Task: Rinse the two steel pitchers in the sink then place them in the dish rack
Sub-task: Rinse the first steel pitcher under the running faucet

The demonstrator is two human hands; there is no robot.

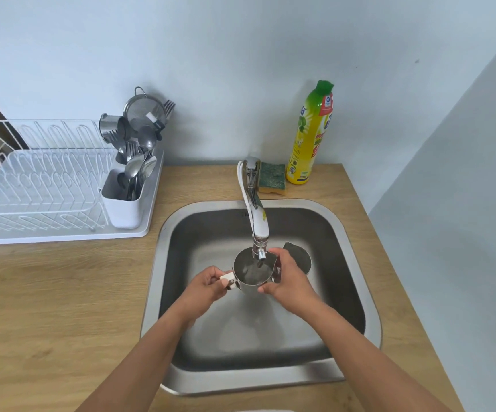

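Setting: a wooden countertop (47, 292) with a steel sink (354, 263) set into it, seen from above by the person standing in front of it.
Held pitcher: a steel pitcher (251, 273) is upright over the middle of the sink basin, its open mouth directly under the spout of the chrome faucet (255, 215). Water seems to be falling into it, though the stream is hard to make out.
Left hand: the left hand (203, 288) is closed around the pitcher's handle, which sticks out to the left and has a pale grip.
Right hand: the right hand (288, 282) is wrapped against the pitcher's right side, with the fingers reaching the rim and the thumb lower on the wall.
Second pitcher: a second steel pitcher (299, 258) stands in the basin just right of the first, partly hidden behind the right hand.
Dish rack: a white wire dish rack (38, 185) sits on a tray on the counter to the left of the sink, well apart from the hands. Its plate slots hold nothing.
Cutlery holder: a white cutlery holder (123, 203) on the rack's right side holds spoons and forks, with a mesh strainer (144, 110) leaning behind.
Behind the sink: a green and yellow sponge (272, 178) lies beside the faucet base, and a yellow dish soap bottle (310, 135) with a green cap stands just right of it against the wall.
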